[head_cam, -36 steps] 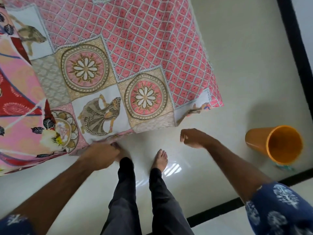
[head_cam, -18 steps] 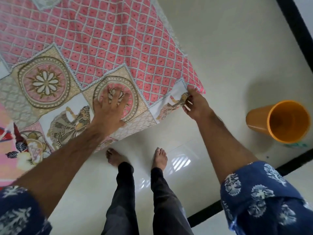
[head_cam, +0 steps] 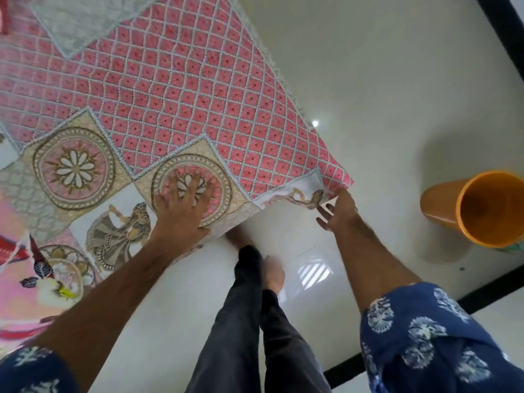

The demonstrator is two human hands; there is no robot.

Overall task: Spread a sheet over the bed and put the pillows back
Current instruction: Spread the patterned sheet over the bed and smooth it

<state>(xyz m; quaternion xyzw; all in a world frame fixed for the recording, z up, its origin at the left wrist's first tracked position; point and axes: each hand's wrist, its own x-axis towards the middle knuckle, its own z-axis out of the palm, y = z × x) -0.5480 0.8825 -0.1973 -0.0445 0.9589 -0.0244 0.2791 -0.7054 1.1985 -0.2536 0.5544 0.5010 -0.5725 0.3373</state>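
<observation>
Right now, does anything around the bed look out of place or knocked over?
Yes: the orange bucket lies tipped on its side on the floor, its open mouth facing the camera. Nothing appears spilled. The sheet looks smooth.

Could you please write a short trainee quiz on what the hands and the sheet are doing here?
1. True or false: the left hand lies flat, fingers spread, on the sheet.
2. Where is the right hand? A) on the bucket B) at the sheet's corner C) on a pillow
3. Fill in: the orange bucket lies on its ____ on the floor.

Key: 1 true; 2 B; 3 side.
</observation>
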